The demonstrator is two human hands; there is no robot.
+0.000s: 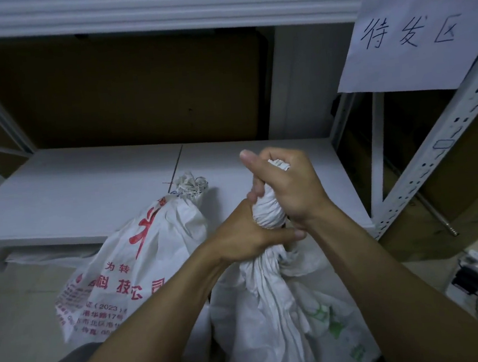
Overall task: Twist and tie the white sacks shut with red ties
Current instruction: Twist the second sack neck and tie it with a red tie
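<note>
Obs.: green-printed white sack (275,309) stands on the floor just in front of the low white shelf board (85,191), toward its right end. The mouth is gathered and twisted into a tight, rope-like neck that rises in front of the board's front edge.

Right hand (291,187): clenched round the upper part of the neck, thumb pointing up, a stub of fabric showing out of the top of the fist.

Left hand (246,236): grasping the neck directly below, thumb laid across the twist toward the right wrist. The two fists meet.

Red-printed white sack (128,266): leans at the board's front edge, just left of the held sack. Its mouth is bunched closed and the tuft lies over the board. What binds it is too small to make out.

Handwritten paper sign (417,35): hangs from the rack above the board's right end.

Perforated rack upright (436,160): at the board's right end. Power strip (472,277) with cables lies on the floor beyond it.
</note>
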